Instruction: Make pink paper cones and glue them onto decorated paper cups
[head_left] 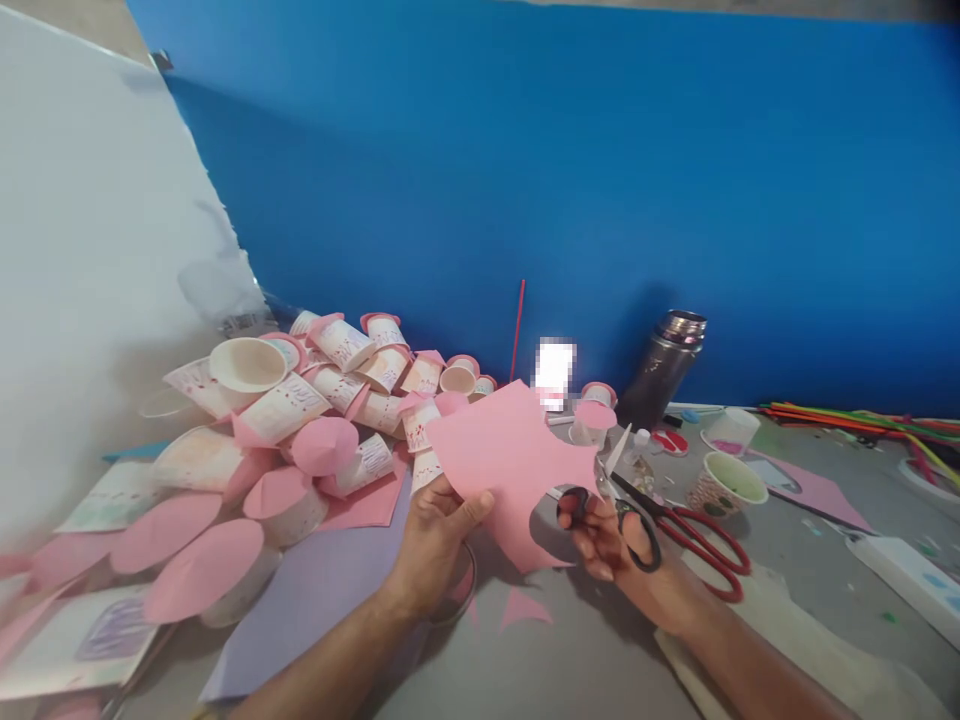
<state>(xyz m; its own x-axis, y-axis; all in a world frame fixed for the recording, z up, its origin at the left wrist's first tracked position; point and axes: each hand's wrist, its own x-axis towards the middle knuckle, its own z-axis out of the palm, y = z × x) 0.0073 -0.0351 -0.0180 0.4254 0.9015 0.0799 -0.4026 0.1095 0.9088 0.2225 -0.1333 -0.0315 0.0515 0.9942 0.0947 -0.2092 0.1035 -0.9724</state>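
Note:
My left hand [442, 545] pinches a sheet of pink paper [495, 460] by its lower left edge, thumb on top. Curved notches run along the paper's right side. In my right hand [607, 540] is a pair of black-handled scissors [639, 540], with fingers through the loops and the blades pointing up beside the paper's right edge. Whether the blades touch the paper is hard to tell. Pink scraps [525, 608] lie on the table below, near a roll of tape [459, 600] partly hidden by my left wrist.
Paper cups with pink paper pieces [274, 410] are heaped at the left, beside a lilac sheet [300, 610]. Red-handled scissors [705, 550], a patterned cup [727, 480] and a dark thermos [664, 370] stand or lie at the right. A blue panel [450, 180] closes off the back.

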